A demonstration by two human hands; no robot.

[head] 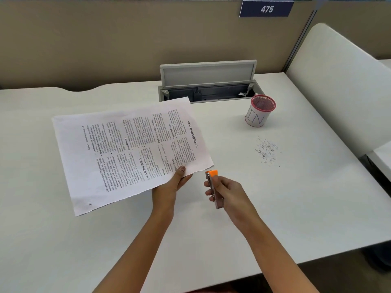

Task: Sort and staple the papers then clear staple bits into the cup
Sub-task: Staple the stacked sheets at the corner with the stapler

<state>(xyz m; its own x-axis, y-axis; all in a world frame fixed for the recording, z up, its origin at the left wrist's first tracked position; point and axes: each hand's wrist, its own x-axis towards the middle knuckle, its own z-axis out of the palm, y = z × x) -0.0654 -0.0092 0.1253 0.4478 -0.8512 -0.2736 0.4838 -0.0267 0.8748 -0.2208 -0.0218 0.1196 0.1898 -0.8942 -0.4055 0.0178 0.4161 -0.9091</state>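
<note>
White printed papers (pixel 131 153) sit at 9 o'clock of the bench (pixel 296 208) centre. They are thin, light and floppy, and they bend and crease easily. How many sheets there are I cannot tell; only the top page shows.

The left hand (pixel 177 180) pinches them at the edge nearest the person, thumb on top and fingers underneath. That is a good hold: close to the corner to be stapled, which keeps the sheets squared. The stack looks raised on that side. I cannot tell whether the far edge rests on the bench.

The papers' long axis runs roughly 9 to 3, tipped a little toward 2. The page header points to 9 and the footer line to 3.

The right hand (pixel 228 193) is wrapped around the small stapler (pixel 212 185), which is metal with an orange nose. It looks rigid, light and small enough for one hand, best gripped mid-body so the mouth stays free. Its long axis runs 6 to 12, with the nose toward 12, just beside the near right corner of the papers and not touching. Whether its mouth is open is too small to read.

The mesh cup (pixel 261 112), with a red rim and paper wrap, stands upright at 2 o'clock, apart from everything else. The staple bits (pixel 267 150) lie loose at 3 o'clock, toward 6 from the cup. They are tiny, sharp and scatter easily, so sweep them rather than pinch them.

Judgement: stapling is not yet done, and the bits are still uncleared.
</note>
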